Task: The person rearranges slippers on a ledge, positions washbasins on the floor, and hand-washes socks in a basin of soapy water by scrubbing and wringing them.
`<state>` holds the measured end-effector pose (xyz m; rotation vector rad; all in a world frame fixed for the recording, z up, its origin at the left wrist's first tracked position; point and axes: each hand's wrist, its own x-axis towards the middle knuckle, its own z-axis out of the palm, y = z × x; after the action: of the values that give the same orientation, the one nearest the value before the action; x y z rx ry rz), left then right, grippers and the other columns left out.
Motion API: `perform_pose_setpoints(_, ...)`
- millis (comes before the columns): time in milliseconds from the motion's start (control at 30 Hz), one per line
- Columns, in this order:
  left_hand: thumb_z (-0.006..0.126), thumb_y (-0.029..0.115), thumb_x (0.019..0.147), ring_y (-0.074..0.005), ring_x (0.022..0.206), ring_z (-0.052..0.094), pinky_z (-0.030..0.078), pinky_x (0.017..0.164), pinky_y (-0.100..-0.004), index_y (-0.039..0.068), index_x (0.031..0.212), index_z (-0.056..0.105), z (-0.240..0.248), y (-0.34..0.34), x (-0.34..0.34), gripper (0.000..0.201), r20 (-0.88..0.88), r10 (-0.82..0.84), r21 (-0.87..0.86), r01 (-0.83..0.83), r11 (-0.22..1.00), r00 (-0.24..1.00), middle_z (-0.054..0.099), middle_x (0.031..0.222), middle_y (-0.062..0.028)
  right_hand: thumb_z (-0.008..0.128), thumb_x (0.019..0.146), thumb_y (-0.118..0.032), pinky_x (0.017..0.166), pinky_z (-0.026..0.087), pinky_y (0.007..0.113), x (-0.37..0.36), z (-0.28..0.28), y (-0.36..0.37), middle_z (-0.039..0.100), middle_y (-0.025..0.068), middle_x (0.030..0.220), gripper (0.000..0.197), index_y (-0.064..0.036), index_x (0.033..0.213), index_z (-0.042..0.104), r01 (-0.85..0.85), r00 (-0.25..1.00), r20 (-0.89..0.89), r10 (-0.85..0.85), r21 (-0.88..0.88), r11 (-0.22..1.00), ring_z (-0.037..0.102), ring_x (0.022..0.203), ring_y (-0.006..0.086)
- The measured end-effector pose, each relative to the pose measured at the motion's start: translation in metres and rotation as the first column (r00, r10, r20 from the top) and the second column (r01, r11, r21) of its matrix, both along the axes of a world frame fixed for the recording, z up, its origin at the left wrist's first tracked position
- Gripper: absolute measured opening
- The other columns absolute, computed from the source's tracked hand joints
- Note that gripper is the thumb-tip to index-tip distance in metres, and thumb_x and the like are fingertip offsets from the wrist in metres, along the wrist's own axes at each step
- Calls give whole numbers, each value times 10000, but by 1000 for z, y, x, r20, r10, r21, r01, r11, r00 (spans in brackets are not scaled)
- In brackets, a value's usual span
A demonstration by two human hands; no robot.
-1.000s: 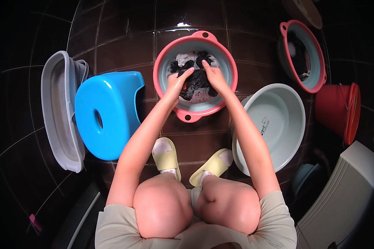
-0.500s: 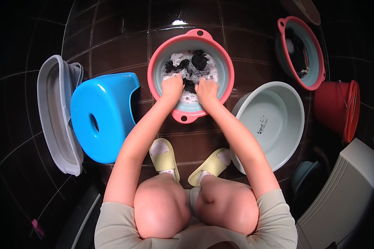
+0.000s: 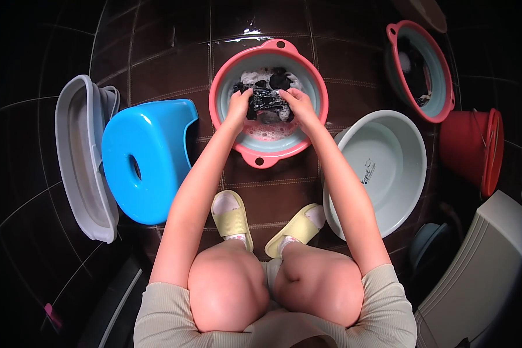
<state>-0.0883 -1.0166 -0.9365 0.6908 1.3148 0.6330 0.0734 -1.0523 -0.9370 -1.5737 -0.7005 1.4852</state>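
Observation:
A pink-rimmed basin (image 3: 260, 159) of soapy water sits on the dark tiled floor in front of my knees. A black wet garment (image 3: 265, 100) lies bunched in it among foam. My left hand (image 3: 238, 104) grips the garment's left end and my right hand (image 3: 296, 105) grips its right end, both just above the water. More dark cloth (image 3: 279, 79) floats behind the hands. My feet in yellow slippers (image 3: 232, 217) rest below the basin.
A blue plastic stool (image 3: 145, 156) lies to the left, beside a grey tub (image 3: 78, 156) on edge. A pale green basin (image 3: 383, 168) sits right. A second pink-rimmed basin (image 3: 426, 72) with clothes, a red bucket (image 3: 472, 151) and a white appliance (image 3: 481, 272) stand further right.
Both hands drew back toward the basin's near side, then moved forward again and now hold the black garment stretched between them.

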Motion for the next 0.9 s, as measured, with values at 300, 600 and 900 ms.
perform_pose_setpoints(300,465,313,837,-175,547,537,400,520,-343,-94,650,534,52,-22,35,453,-253,91,167,-49,985,963,538,539,-142,554,800,-209,474,349,317,-58,40,1,503,109,525,279,19,644,515,182,930,249,-269,324,929,424,483,110)
perform_pose_setpoints(600,440,296,851,-154,582,517,398,509,-332,-111,736,525,73,-36,43,432,-131,36,60,-29,998,991,550,625,-118,519,813,-266,505,384,351,-43,60,2,527,155,541,322,24,679,562,107,923,337,-186,239,965,493,485,207)
perform_pose_setpoints(900,432,303,854,-82,489,434,301,353,-240,69,674,511,93,-29,43,306,0,116,-47,-116,992,993,464,577,1,494,790,-266,494,382,397,-44,90,10,533,180,541,310,9,667,566,26,874,469,-126,214,977,542,514,334)
